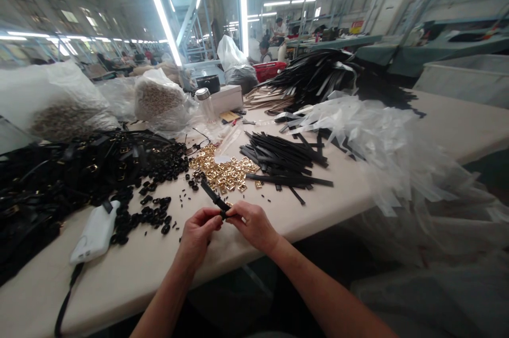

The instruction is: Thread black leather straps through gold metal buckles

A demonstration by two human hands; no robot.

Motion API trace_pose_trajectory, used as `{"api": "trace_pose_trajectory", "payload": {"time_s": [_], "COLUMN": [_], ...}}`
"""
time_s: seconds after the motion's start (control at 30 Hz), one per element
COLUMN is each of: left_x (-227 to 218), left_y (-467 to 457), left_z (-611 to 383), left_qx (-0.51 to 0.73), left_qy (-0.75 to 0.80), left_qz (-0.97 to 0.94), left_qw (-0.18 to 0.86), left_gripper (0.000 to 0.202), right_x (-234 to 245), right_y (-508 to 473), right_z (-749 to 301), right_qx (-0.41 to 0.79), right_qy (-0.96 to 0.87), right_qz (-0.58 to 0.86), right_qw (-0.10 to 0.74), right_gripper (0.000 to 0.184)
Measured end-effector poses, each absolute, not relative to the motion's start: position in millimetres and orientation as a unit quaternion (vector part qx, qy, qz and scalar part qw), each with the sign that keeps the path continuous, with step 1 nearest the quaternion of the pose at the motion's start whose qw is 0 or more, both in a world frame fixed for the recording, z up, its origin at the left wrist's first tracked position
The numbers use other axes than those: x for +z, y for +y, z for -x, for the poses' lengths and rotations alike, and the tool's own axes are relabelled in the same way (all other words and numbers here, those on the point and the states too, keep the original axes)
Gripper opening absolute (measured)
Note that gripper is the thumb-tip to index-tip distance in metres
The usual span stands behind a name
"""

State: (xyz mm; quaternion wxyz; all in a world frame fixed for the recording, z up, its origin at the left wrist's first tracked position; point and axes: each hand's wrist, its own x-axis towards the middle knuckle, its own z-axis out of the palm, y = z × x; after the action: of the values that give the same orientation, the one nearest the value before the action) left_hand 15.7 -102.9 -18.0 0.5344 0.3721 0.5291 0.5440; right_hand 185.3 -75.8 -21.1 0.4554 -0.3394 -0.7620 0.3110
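- Over table (135, 269) edge: left hand (198, 234), right hand (254, 223), fingertips pinching black strap (214, 199)
- Strap's lower end: blurry, possibly looped
- Just beyond: gold buckles (233, 172), black strips (284, 155)

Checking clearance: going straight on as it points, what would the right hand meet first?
Beyond the black strap it holds, the right hand would probably meet the left hand first, though depth is unclear.

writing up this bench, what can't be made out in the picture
All in the head view:
- black strap: near end hidden by the left hand and right hand
- black cable: cut off by the bottom edge
- plastic bag: its single pieces blurred behind the plastic
- background person: too small and blurred to tell what they handle
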Motion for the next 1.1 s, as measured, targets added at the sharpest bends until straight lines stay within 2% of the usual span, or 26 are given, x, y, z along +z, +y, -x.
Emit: {"api": "trace_pose_trajectory", "payload": {"time_s": [0.13,0.27,0.53,0.73,0.97,1.1], "left_x": [-17.4,-15.8,-11.1,-19.5,-24.7,-23.3], "left_y": [-101.5,-99.5,-103.3,-99.8,-96.8,-97.1], "left_z": [-14.8,-14.6,-16.6,-17.9,-15.3,-16.7], "left_qx": [0.535,0.526,0.499,0.573,0.553,0.553], "left_qy": [0.520,0.520,0.529,0.517,0.510,0.506], "left_qz": [-0.362,-0.376,-0.450,-0.418,-0.438,-0.444], "left_qw": [0.559,0.559,0.519,0.478,0.492,0.491], "left_gripper": [0.023,0.023,0.029,0.031,0.030,0.029], "right_x": [-19.7,-21.3,-27.7,-27.3,-24.9,-25.9], "right_y": [-76.9,-76.9,-69.4,-68.4,-70.5,-70.3], "right_z": [-185.6,-184.0,-179.7,-176.9,-176.4,-175.9], "right_qx": [0.303,0.305,0.445,0.415,0.390,0.390], "right_qy": [-0.779,-0.763,-0.675,-0.707,-0.721,-0.725], "right_qz": [0.315,0.361,0.400,0.378,0.389,0.381], "right_qw": [0.449,0.441,0.432,0.430,0.422,0.421], "right_gripper": [0.009,0.006,0.004,0.007,0.013,0.008]}}
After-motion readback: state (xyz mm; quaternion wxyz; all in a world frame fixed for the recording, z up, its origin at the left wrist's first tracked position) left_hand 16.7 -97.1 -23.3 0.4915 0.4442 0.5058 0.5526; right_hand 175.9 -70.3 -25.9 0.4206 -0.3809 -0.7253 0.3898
